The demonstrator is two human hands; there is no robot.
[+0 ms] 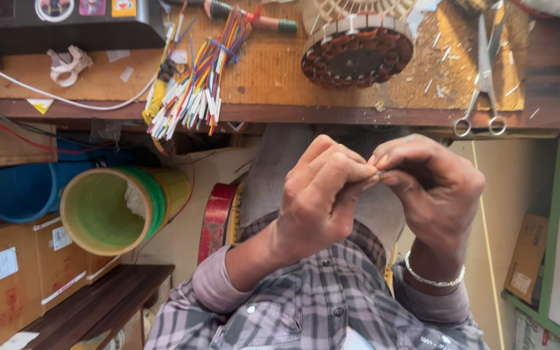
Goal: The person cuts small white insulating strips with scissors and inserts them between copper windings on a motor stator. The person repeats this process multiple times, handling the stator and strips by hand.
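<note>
My left hand [319, 201] and my right hand [432, 188] are raised together in front of my checked shirt [312, 298], below the edge of the wooden workbench [273, 113]. Their fingertips meet and pinch at one spot; whatever sits between them is too small and too covered to make out. A silver bracelet [432, 279] circles my right wrist. On the bench above the hands lies a round motor stator [358, 58] with copper windings.
A bundle of coloured wire sleeves [196, 84] hangs over the bench edge, with scissors [484, 78] at the right and a screwdriver [254, 18] at the back. Below left are a green-yellow tube [111, 210], a blue tube [21, 188], cardboard boxes [8, 279] and a red roll [218, 217].
</note>
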